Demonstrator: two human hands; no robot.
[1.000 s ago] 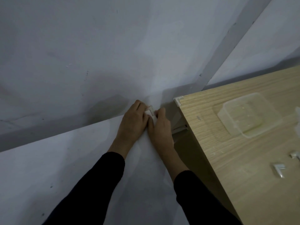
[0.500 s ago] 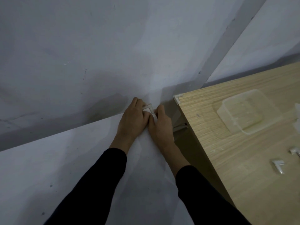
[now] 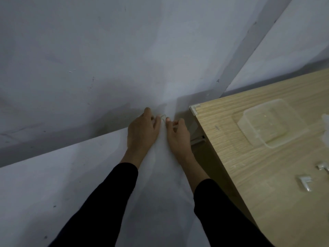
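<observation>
It's dim in here, with a flat bluish-grey cast over the wall (image 3: 106, 50) and the white bench (image 3: 53, 184). The wooden bench (image 3: 249, 166) catches the most light. A soft shadow pools at the foot of the wall beside the left hand (image 3: 142, 129). The black sleeves (image 3: 106, 202) show no detail. The small pale piece (image 3: 163, 116) at the fingers (image 3: 167, 120) is smeared, its outline unreadable. Straight edges bow toward the frame's borders, and everything looks soft and slightly grainy.

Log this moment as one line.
work: fitting small clear plastic corner guard at corner of white tabletop | left hand: pinches guard | right hand: pinches guard
</observation>
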